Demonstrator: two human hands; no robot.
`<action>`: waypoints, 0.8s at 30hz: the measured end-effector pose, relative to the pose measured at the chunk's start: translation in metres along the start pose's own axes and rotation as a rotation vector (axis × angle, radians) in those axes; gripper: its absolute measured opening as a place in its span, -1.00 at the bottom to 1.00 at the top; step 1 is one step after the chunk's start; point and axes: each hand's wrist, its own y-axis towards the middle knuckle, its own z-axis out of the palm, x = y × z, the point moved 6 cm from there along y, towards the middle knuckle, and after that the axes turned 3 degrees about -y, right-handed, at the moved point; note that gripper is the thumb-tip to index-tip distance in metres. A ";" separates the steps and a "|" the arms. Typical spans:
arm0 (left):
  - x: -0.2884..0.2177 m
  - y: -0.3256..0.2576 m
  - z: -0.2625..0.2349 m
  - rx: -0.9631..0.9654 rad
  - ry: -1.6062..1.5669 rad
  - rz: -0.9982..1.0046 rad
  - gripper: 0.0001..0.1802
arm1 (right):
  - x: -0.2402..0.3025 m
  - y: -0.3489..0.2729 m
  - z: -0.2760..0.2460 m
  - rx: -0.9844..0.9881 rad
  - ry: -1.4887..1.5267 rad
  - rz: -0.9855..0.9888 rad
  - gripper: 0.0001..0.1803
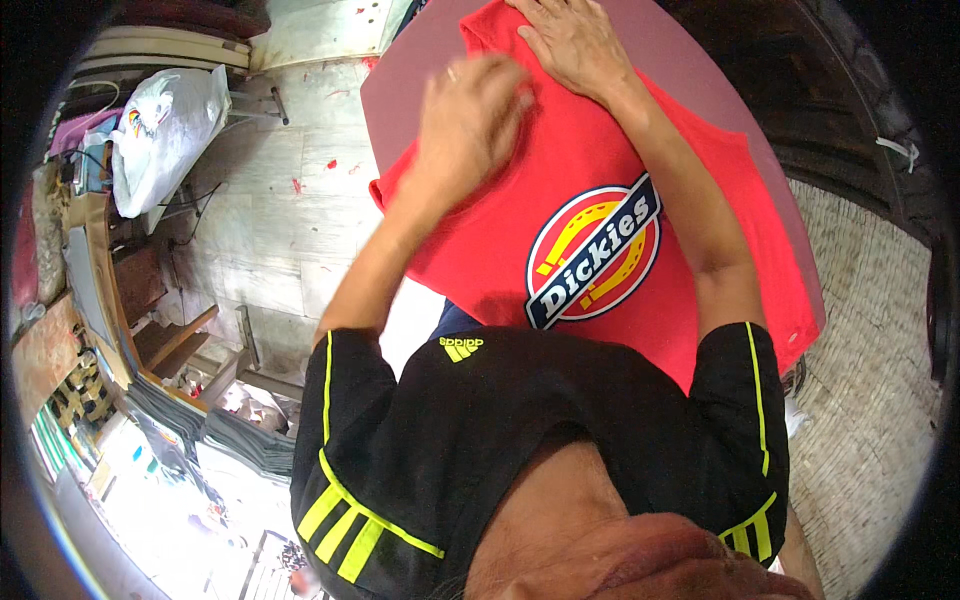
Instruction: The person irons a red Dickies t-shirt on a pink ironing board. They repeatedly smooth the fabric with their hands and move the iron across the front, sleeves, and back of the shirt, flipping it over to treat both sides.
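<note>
A red shirt (600, 165) with a large round emblem (594, 252) in yellow, white and dark blue lies spread over a mauve tabletop (415, 75). My right hand (578, 48) rests on the shirt's far part, palm down with the fingers stretched out; its fingertips come close to the top of the view. My left hand (472, 118) is over the shirt's left side, smeared by motion. Its fingers look bent, but whether they hold any cloth cannot be made out. The near edge of the shirt reaches my body.
At the left, a white plastic bag (170, 135) sits by other goods above the pale tiled floor (270, 200), where small red scraps lie. Wooden shelving (180, 335) stands at the lower left. Dark furniture (850, 110) and a woven-looking floor covering (860, 300) are at the right.
</note>
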 end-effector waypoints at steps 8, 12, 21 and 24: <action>0.031 -0.067 -0.028 -0.001 0.124 -0.298 -0.57 | 0.005 0.005 -0.004 0.028 0.015 0.037 -0.56; 0.034 -0.068 -0.034 0.027 0.124 -0.326 -0.76 | 0.007 0.004 -0.004 0.004 -0.011 0.029 -0.58; 0.001 -0.052 -0.027 -0.083 0.225 -0.247 -0.56 | -0.003 0.006 0.024 -0.058 -0.067 0.047 -0.55; -0.044 -0.004 0.021 0.174 -0.021 0.033 -0.45 | -0.030 -0.004 0.001 -0.288 0.310 0.101 -0.66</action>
